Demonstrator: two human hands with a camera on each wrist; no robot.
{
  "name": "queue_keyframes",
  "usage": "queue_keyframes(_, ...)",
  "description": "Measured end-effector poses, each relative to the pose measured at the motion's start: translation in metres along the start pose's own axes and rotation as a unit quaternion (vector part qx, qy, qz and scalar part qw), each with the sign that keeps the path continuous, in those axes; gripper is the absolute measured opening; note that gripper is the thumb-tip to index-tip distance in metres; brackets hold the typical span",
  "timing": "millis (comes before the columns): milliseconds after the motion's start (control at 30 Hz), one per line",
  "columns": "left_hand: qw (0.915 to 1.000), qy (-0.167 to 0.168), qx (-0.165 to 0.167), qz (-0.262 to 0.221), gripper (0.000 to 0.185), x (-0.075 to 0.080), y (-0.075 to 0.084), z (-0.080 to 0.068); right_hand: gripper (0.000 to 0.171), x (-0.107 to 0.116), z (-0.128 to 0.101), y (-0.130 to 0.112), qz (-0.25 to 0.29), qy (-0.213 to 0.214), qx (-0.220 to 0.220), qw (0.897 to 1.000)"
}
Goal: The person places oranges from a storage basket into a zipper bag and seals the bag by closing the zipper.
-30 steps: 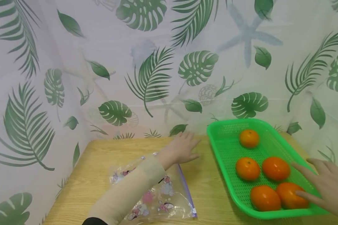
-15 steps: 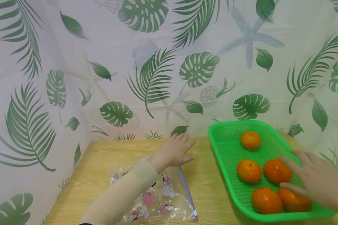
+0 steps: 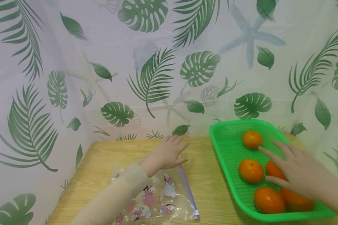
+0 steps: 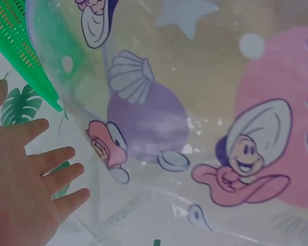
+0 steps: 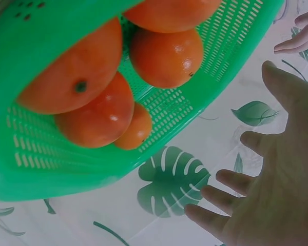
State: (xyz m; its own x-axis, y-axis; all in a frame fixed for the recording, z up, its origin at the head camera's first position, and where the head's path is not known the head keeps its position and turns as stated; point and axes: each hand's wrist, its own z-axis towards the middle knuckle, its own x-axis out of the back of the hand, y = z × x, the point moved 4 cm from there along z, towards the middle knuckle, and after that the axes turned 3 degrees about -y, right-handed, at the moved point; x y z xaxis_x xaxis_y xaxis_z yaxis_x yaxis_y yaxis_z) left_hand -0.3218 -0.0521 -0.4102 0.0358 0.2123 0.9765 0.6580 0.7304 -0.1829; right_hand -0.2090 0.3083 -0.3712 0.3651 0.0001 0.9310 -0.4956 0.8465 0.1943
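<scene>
Clear printed plastic at left, green mesh and orange fruit at right.

Flat on the bench's near-left part: a zip bag with cartoon prints, zipper edge running near-to-far along its right side. Just beyond its far edge, left hand, fingers straight and spread, palm down, holding nothing. Along the bench's right edge: green basket, long axis near-to-far, five oranges inside, round and glossy. Over the basket's near-right fruit, right hand, fingers extended and relaxed, gripping nothing, far nearer the fruit than the left; oranges directly under and just left of it.
</scene>
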Motion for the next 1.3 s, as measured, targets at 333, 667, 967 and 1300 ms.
queue_keyframes(333, 0.9996, 0.005, 0.017, -0.023, 0.07, 0.002, -0.015, -0.019, 0.092, -0.001, 0.014, -0.009, 0.009, -0.01, 0.006, 1.0)
queue_keyframes(667, 0.9979, 0.028, 0.028, -0.052, 0.069, 0.005, -0.028, -0.041, 0.086, -0.001, 0.03, -0.02, 0.004, 0.018, 0.037, 0.999)
queue_keyframes(967, 0.9969, 0.052, 0.029, -0.051, 0.068, 0.004, -0.032, -0.057, 0.087, -0.007, 0.045, -0.037, 0.019, -0.018, 0.035, 0.999)
queue_keyframes(1300, 0.9958, 0.058, 0.039, -0.06, 0.067, -0.005, -0.036, -0.073, 0.085, -0.012, 0.065, -0.061, 0.026, -0.057, 0.038, 0.997)
